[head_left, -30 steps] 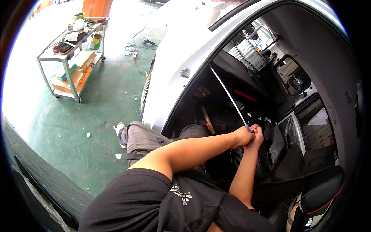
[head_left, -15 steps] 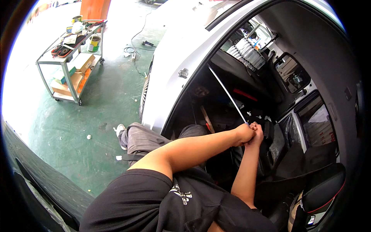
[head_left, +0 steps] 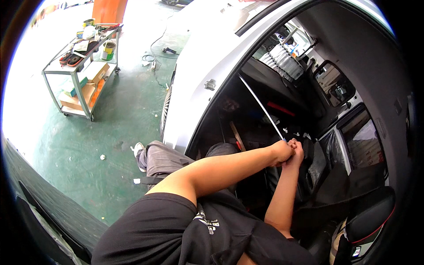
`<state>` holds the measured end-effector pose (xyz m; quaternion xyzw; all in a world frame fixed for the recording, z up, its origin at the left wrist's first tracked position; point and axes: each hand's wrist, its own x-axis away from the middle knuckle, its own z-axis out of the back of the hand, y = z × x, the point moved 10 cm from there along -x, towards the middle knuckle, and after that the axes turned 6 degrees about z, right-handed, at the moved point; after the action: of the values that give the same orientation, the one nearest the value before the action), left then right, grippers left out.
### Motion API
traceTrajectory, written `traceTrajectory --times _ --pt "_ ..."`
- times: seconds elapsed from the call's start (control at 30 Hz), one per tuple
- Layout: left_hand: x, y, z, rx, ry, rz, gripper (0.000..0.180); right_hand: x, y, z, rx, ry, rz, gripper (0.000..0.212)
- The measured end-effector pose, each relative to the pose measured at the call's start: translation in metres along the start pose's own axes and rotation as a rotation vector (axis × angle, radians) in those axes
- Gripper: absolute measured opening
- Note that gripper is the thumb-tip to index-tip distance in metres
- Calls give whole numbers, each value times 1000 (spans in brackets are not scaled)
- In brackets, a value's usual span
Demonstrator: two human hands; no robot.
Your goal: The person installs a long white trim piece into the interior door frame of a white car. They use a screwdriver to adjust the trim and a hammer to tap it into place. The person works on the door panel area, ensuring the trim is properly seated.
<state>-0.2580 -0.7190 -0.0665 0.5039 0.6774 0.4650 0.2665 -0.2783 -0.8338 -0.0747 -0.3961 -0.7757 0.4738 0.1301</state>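
Note:
Both of my hands are clasped close together at the near end of a long, thin, silvery metal rod [head_left: 263, 107], inside a vehicle's open doorway. My left hand [head_left: 282, 152] is closed at that end, where a bit of blue shows beside the fingers. Pressed up against it, my right hand [head_left: 297, 152] is closed too; the grip itself is mostly hidden by the fingers. From my hands the rod slants up and left, its far end reaching the dark edge of the door opening [head_left: 239, 73].
The white vehicle body [head_left: 194, 84] curves around the doorway. A black seat with red piping [head_left: 370, 214] is at the lower right. On the green floor [head_left: 119, 145] at left stands a metal cart [head_left: 55, 67] with tools and boxes; a corded power tool [head_left: 169, 50] lies beyond it.
My hands and the near end of the rod have shifted very slightly to the right. The rod's far end stays at the door edge, and the grip looks the same.

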Motion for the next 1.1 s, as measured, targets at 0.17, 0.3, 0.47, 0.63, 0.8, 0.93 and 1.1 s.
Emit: traceTrajectory --times 0.17,0.3,0.47,0.63,0.8,0.93,1.1 --pt "4 -3 1 -24 -42 -71 15 2 7 12 -15 182 9 22" --pt "2 -3 -2 14 -39 55 14 11 1 -9 -14 -13 -11 22" --pt "-12 -9 -3 -160 -67 -20 16 3 5 5 -40 31 -7 17" --pt "2 -13 2 -84 -27 -55 15 -1 16 27 -85 95 -2 12" --pt "-77 -49 2 -364 -67 -282 14 -4 26 24 -83 -3 -26 12" --pt "-93 -63 11 -208 -32 -207 15 -9 31 25 -97 45 -50 8" --pt "2 -18 6 -95 -4 -122 15 -1 18 46 -5 183 59 7"
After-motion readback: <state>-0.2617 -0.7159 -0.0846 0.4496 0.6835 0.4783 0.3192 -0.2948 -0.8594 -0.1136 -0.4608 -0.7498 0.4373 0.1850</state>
